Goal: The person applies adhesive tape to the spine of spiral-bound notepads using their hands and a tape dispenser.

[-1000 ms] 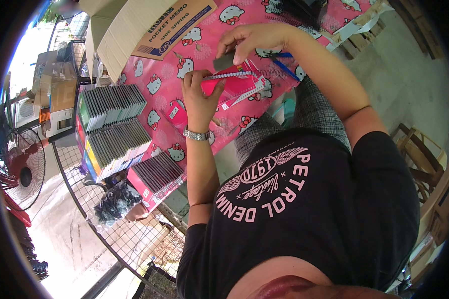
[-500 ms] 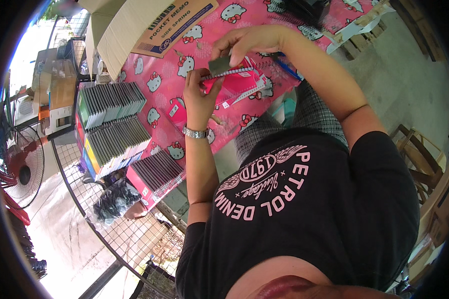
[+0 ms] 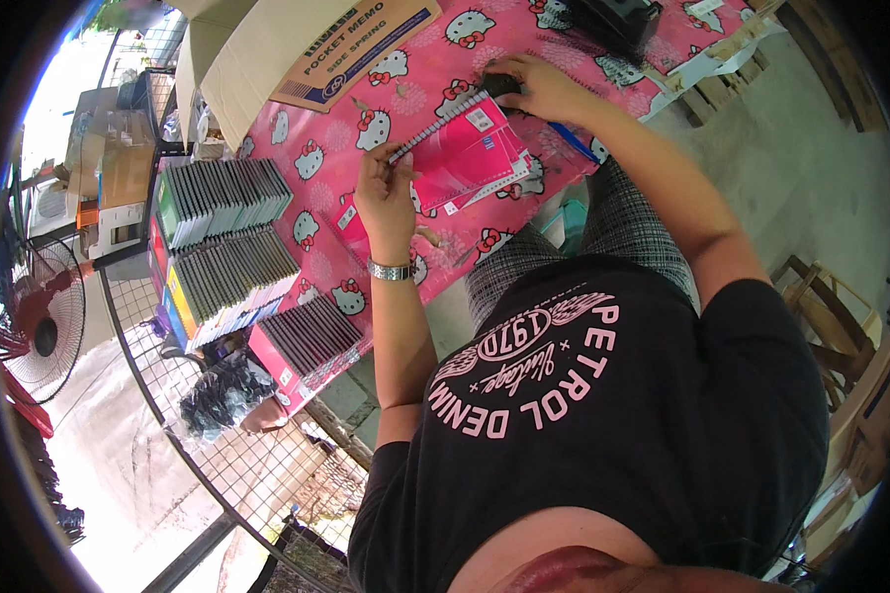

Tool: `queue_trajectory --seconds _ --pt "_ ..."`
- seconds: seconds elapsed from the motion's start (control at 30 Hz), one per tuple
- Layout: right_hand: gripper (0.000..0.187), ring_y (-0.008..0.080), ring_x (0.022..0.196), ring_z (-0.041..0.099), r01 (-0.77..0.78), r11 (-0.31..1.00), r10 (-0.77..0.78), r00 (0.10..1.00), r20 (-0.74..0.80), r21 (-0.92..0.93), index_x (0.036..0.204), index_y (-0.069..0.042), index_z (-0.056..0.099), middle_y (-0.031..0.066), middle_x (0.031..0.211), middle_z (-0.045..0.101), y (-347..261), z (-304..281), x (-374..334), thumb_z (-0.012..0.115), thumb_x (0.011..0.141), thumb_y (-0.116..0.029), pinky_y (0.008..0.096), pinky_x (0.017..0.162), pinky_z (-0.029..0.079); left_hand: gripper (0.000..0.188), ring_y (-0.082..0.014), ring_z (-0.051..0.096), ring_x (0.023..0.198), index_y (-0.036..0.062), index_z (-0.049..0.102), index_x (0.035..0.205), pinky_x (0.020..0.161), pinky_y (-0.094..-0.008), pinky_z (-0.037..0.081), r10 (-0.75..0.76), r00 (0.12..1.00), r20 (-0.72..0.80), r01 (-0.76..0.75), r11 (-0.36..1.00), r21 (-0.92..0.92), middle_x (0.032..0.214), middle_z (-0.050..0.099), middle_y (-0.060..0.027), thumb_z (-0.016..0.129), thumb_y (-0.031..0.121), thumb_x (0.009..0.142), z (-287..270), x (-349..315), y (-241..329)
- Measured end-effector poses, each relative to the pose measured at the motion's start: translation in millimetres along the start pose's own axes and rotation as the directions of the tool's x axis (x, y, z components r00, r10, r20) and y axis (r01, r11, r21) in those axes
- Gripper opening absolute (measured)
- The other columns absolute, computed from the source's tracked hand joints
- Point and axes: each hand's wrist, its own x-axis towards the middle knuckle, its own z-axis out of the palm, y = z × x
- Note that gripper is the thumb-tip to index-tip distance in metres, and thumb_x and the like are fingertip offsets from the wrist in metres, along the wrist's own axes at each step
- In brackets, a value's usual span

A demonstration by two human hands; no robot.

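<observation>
A pink spiral notebook (image 3: 465, 150) lies at a slant on the pink-patterned table, over other pink notebooks whose perforated edges poke out beneath it. My left hand (image 3: 384, 193) pinches the left end of its coil binding between thumb and fingers. At the coil's far right end, my right hand (image 3: 549, 89) is closed on a small dark piece (image 3: 501, 84); its exact kind I cannot make out. Beside my left wrist a small pink notepad (image 3: 346, 215) rests on the table. A blue pen-like item (image 3: 574, 140) lies below my right wrist.
Tightly packed rows of small spiral memo pads (image 3: 232, 272) stand along the table's left side. An open cardboard box (image 3: 356, 54) is at the back, a black bag (image 3: 618, 25) at the back right. Beyond a wire rack (image 3: 222, 479), a fan (image 3: 44, 336) stands at far left.
The dark piece has moved right with my right hand, from over the coil to its far end. The notebook has tipped, so its pink cover now shows more; my left hand still grips it.
</observation>
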Motion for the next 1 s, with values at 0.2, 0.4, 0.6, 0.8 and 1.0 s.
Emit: queue_trajectory --seconds 0.2,0.4,0.6,0.8,1.0 --pt "0.051 0.0372 0.11 0.053 -0.106 0.828 0.086 0.994 -0.062 -0.551 0.127 -0.006 0.055 0.0154 0.12 0.056 -34.5 -7.8 -112.6 0.069 0.08 -0.021 0.0433 0.093 0.045 0.019 -0.0095 0.059 0.065 -0.003 0.058 0.108 0.061 -0.0235 0.052 0.036 0.992 -0.117 -0.045 0.996 -0.072 0.081 0.06 -0.0057 0.061 0.01 0.095 15.5 -12.8 0.1" --pt "0.05 0.0344 0.106 0.054 -0.213 0.973 0.197 0.966 -0.167 -0.083 0.124 -0.007 0.059 0.0165 0.117 0.058 -65.7 -17.6 -114.5 0.071 0.077 -0.021 0.0428 0.093 0.045 0.024 -0.0095 0.059 0.062 -0.002 0.054 0.112 0.058 -0.0232 0.053 0.063 0.993 -0.102 -0.063 0.998 0.011 0.086 0.06 -0.0069 0.062 0.012 0.094 14.2 -7.9 -13.3" --pt "0.043 0.0322 0.103 0.054 0.181 0.982 -0.172 0.974 -0.15 0.051 0.118 -0.006 0.062 0.0122 0.115 0.06 -140.2 -11.0 -64.5 0.069 0.078 -0.021 0.0423 0.091 0.046 0.019 -0.013 0.065 0.063 -0.0013 0.055 0.108 0.056 -0.0231 0.05 0.163 0.977 -0.139 -0.154 0.985 0.071 0.084 0.062 -0.0064 0.058 0.014 0.097 18.1 -12.8 -14.1" --pt "0.041 0.0282 0.104 0.054 0.243 0.966 -0.256 0.949 -0.186 -0.09 0.114 -0.004 0.063 0.0084 0.114 0.061 -161.9 11.3 -32.7 0.069 0.077 -0.02 0.0411 0.092 0.045 0.012 -0.0098 0.062 0.066 -0.0018 0.057 0.105 0.059 -0.0249 0.049 0.222 0.971 -0.09 -0.187 0.937 0.296 0.082 0.064 -0.0062 0.057 0.002 0.093 10.1 -10.7 -15.7" --pt "0.036 0.0265 0.101 0.055 0.255 0.941 -0.292 0.944 -0.154 -0.22 0.109 -0.003 0.066 0.0079 0.109 0.062 -166.0 18.1 -30.6 0.068 0.076 -0.017 0.0391 0.089 0.047 0.02 -0.0098 0.061 0.077 -0.0029 0.059 0.108 0.069 -0.0242 0.051 0.182 0.974 -0.133 -0.162 0.976 0.147 0.085 0.067 -0.0055 0.056 -0.006 0.089 10.6 -14.7 -20.1"
